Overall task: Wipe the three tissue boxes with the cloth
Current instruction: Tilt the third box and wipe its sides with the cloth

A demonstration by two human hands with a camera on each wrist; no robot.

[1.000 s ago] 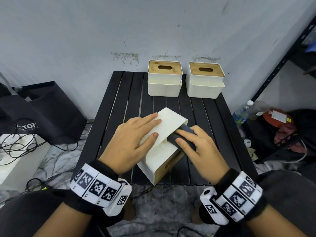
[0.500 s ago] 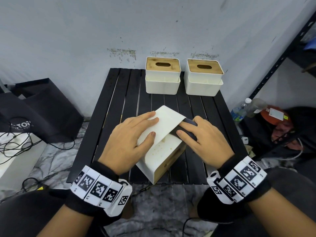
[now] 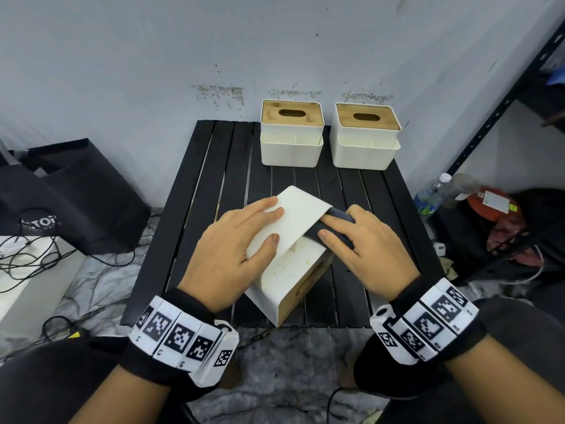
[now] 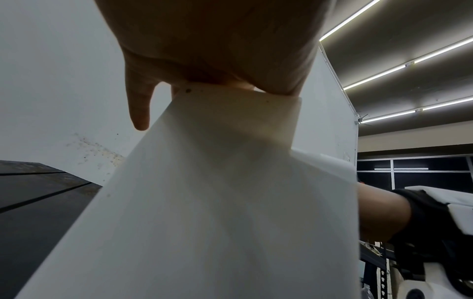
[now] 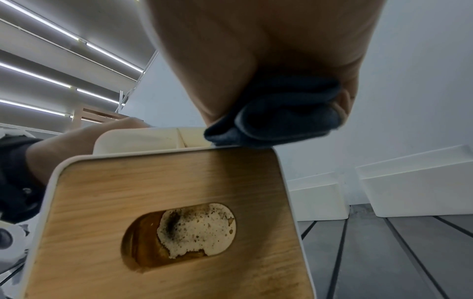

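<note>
Since the earlier frames your right hand [image 3: 363, 240] has slid the cloth [image 3: 336, 223] a little farther along the tipped tissue box [image 3: 293, 237], toward its far right corner; the box itself and your left hand have barely shifted. That box lies on its side at the near middle of the black slatted table [image 3: 195, 191], its wooden lid [image 5: 179, 212] facing right. Your left hand [image 3: 235, 249] lies flat on its upturned white face with fingers straight, steadying it. Your right hand has its fingers curled over the dark folded cloth, pressing it against the box's upper right edge.

By my reading you are mid-wipe on one box, with brownish specks still showing on its near face. The left far box [image 3: 292, 139] and right far box [image 3: 365, 139] stand upright side by side at the table's far edge; whether they have been wiped, the pictures cannot tell you.
</note>
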